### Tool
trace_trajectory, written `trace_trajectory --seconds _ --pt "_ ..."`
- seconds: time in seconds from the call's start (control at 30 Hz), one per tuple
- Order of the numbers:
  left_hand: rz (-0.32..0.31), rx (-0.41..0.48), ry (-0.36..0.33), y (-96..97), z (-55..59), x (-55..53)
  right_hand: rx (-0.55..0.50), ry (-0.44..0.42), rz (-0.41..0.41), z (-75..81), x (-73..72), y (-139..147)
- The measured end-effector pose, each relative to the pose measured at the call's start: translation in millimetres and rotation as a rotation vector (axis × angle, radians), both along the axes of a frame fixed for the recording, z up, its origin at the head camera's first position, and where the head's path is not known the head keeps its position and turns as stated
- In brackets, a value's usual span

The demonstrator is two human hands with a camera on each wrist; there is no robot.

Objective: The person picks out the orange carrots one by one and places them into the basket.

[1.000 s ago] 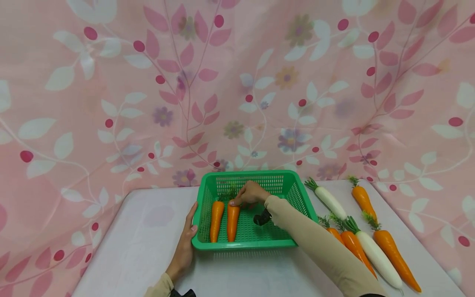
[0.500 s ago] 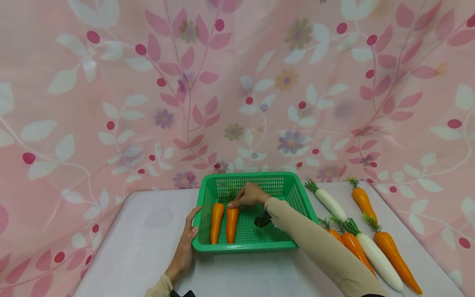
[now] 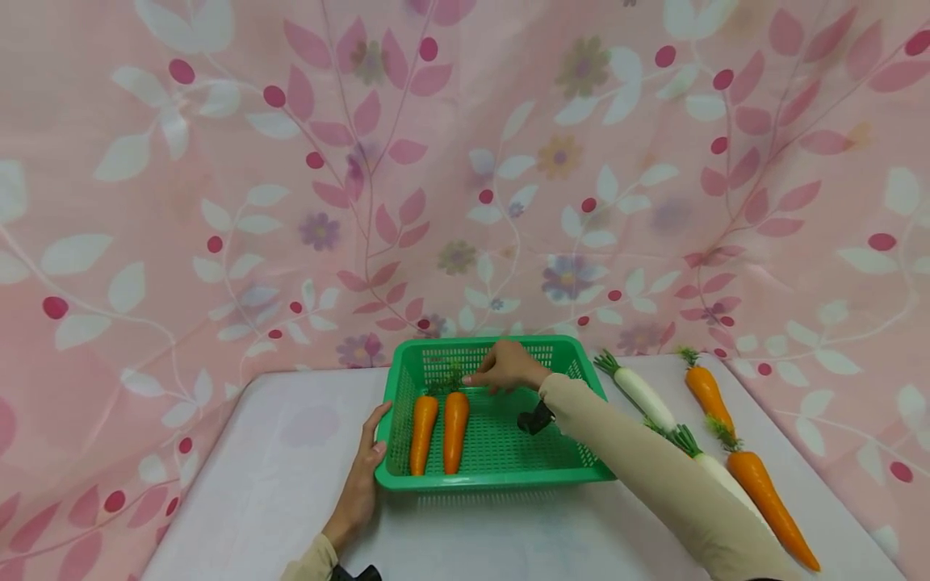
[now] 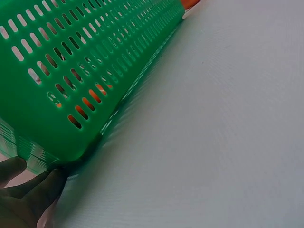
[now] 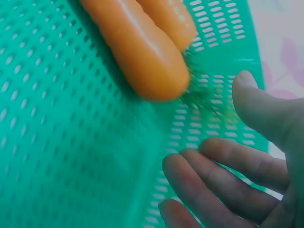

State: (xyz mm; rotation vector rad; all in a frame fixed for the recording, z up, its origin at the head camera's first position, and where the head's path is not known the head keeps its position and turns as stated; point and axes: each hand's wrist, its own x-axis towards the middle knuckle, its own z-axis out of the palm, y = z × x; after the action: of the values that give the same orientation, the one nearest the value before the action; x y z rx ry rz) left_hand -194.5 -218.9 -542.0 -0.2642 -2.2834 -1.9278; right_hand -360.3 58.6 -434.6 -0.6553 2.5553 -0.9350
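Observation:
In the head view a green plastic basket (image 3: 501,482) stands on the table with two orange carrots, a left one (image 3: 423,436) and a right one (image 3: 455,433), lying side by side. My right hand (image 3: 507,367) is over the basket's back part, just right of the carrots' leafy tops. The right wrist view shows its fingers (image 5: 190,183) loosely bent and its thumb apart, holding nothing, with the nearer carrot (image 5: 147,57) beyond them. My left hand (image 3: 359,476) rests against the basket's left side; the left wrist view has its fingertips (image 4: 52,180) at a lower corner.
Right of the basket lie a white radish (image 3: 643,395) near the back, a carrot (image 3: 708,395) behind, and a longer carrot (image 3: 773,504) in front. Another radish (image 3: 726,476) is partly covered by my right sleeve (image 3: 639,476). A pink floral cloth (image 3: 465,161) hangs behind the table.
My right hand has let go of the right carrot's top and moved slightly up and to the right. The carrot stays in the basket; my left hand stays at its side.

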Motion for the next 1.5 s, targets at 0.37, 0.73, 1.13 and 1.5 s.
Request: trace_trajectory --seconds 0.37,0.73,1.13,1.5 --pt "-0.002 -0.01 0.014 -0.6 -1.5 1.1 0.05 0.153 -0.032 52.0 6.4 63" --pt "-0.004 -0.016 0.009 0.0 -2.1 -0.3 0.101 0.239 -0.211 80.8 0.4 152" --pt "0.012 -0.028 0.0 -0.3 -0.5 0.8 0.299 0.282 -0.378 73.8 -1.8 248" --pt "0.023 -0.049 -0.03 1.8 0.4 2.4 0.485 0.226 -0.389 24.1 3.3 306"
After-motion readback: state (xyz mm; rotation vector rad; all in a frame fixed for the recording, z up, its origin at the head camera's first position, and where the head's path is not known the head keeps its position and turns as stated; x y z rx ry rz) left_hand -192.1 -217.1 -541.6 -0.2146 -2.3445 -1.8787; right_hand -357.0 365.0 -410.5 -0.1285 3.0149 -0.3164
